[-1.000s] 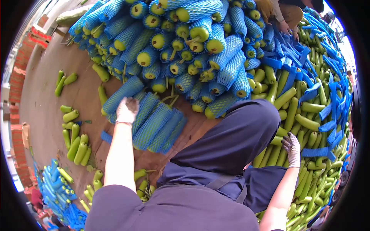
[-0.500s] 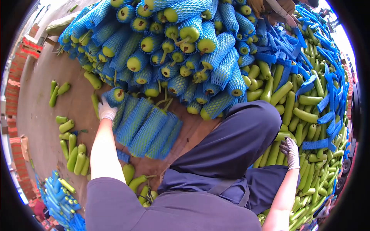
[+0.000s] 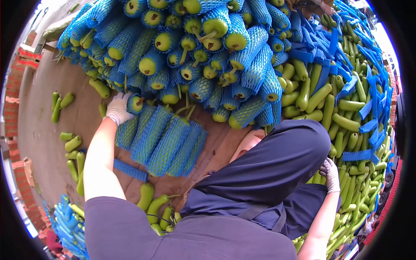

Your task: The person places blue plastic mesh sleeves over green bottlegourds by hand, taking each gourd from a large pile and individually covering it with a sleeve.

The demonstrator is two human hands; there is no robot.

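My left hand (image 3: 119,109), in a pale glove, is closed around the left side of a bottle gourd in blue foam netting (image 3: 135,104), its stem end facing me. This gourd lies at the pile's lower left edge. Just below, several netted gourds (image 3: 167,141) lie side by side on the floor. My right hand (image 3: 331,175), also gloved, is beside my bent knee, over the heap of bare green gourds (image 3: 320,99). Its fingers curl inward and are partly hidden by the leg; what they hold cannot be made out.
A tall stack of netted gourds (image 3: 199,56) stands ahead. Blue net sleeves (image 3: 314,47) lie strewn over the bare gourds at right. One sleeve (image 3: 130,170) lies on the floor. Loose gourds (image 3: 73,143) lie at left. Another person's hand (image 3: 325,6) shows at the top right.
My left hand and the netted gourd have shifted slightly up relative to the row on the floor. My right hand has moved slightly down, its fingers now closer to the leg. The view has shifted a little.
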